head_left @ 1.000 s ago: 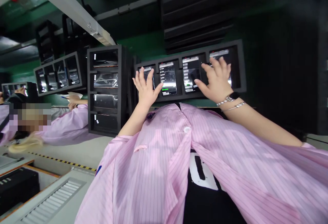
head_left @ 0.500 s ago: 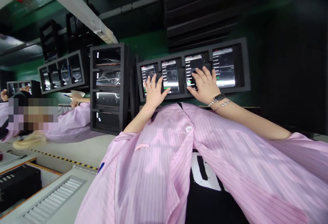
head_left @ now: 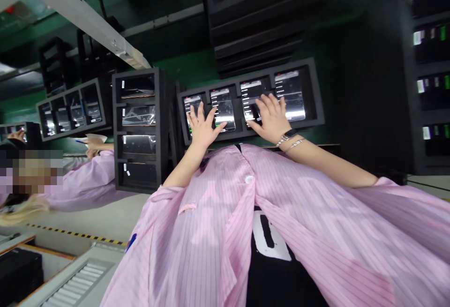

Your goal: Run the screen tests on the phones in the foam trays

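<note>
A black foam tray [head_left: 316,96] in front of me holds several lit phones side by side. My left hand [head_left: 202,126] lies with fingers spread over the leftmost phone [head_left: 190,105], its thumb reaching toward the second phone [head_left: 223,110]. My right hand [head_left: 269,117], with a watch and bracelet at the wrist, rests with fingers stretched over the third phone [head_left: 248,98], next to the rightmost phone [head_left: 290,93]. Neither hand holds anything. My pink striped coat [head_left: 218,232] fills the lower half of the view.
A black foam tray [head_left: 138,129] with several slots holding dark phones stands to the left. More foam trays [head_left: 255,30] are stacked behind, and racks of lit devices [head_left: 431,58] stand at right. A co-worker in a pink coat [head_left: 87,180] works at left beside another tray [head_left: 70,110].
Both hands slid down and inward on the tray; the right hand left the rightmost phone for the third one. The view shifted, showing the rack at right.
</note>
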Tool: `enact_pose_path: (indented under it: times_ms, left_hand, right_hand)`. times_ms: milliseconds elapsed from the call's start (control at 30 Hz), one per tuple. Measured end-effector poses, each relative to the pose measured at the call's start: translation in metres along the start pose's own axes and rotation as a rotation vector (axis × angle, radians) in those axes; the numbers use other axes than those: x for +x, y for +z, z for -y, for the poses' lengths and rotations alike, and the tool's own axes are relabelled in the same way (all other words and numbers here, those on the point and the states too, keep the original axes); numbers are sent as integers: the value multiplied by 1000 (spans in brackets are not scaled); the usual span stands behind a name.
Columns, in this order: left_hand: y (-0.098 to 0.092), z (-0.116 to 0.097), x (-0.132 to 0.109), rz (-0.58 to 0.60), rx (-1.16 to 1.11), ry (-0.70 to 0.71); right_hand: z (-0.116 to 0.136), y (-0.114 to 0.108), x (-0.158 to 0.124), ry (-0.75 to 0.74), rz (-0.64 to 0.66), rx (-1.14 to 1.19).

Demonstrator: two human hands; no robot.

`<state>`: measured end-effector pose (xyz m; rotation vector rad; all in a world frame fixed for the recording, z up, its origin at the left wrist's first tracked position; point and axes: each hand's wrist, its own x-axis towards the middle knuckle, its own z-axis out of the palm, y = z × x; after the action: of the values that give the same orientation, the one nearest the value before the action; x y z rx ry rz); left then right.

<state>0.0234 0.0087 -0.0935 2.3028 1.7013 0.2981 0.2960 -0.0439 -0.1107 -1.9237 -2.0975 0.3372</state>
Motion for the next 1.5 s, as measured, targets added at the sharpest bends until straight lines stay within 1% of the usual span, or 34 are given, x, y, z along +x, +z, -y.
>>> enact_pose_path:
  times_ms: [67,167,233,300,367,500,600,667,800,867,967,1100,1200,1333,1500]
  left_hand:
    - [-6,12,-5,-27,-4,-21]
    - [-14,40,-22,-54,-19,-90]
    - [-16,56,-34,-50,-23,-151]
    - [-14,67,-41,-27,-29,-190]
    - [-12,70,-42,6,-52,-209]
    - [-11,63,-34,59,-86,-271]
    - [-11,61,-30,87,-75,-308]
    - [-10,63,-30,73,-80,-305]
    - [-9,66,-32,-22,-88,-241]
    - [-10,61,-33,-69,-42,-196]
    - [-10,41,-32,-80,7,-87]
    - [-4,2,-29,-4,-17,96]
    - [4,-17,-25,65,-22,185]
    - [10,-23,-23,100,-13,173]
    - [9,-22,-23,110,3,178]
  right_hand:
    - [-16,-6,-6,54,-50,-13]
    - [-43,-10,-18,127,-155,-14]
    - [-57,-6,-24,171,-226,-8]
    - [-65,-1,-27,201,-262,-3]
    - [-67,3,-29,198,-267,-4]
    - [-64,3,-30,172,-287,-11]
    - [-62,2,-27,183,-252,-5]
    - [-63,2,-24,177,-212,5]
    - [-65,2,-22,151,-229,1]
    - [-62,-1,-24,145,-227,0]
    - [-47,-9,-29,102,-158,12]
    - [-21,-13,-38,32,-28,26]
    - [-14,-9,-42,3,2,35]
    - [-15,-2,-44,-38,12,22]
    - [-11,-4,-42,-3,17,17]
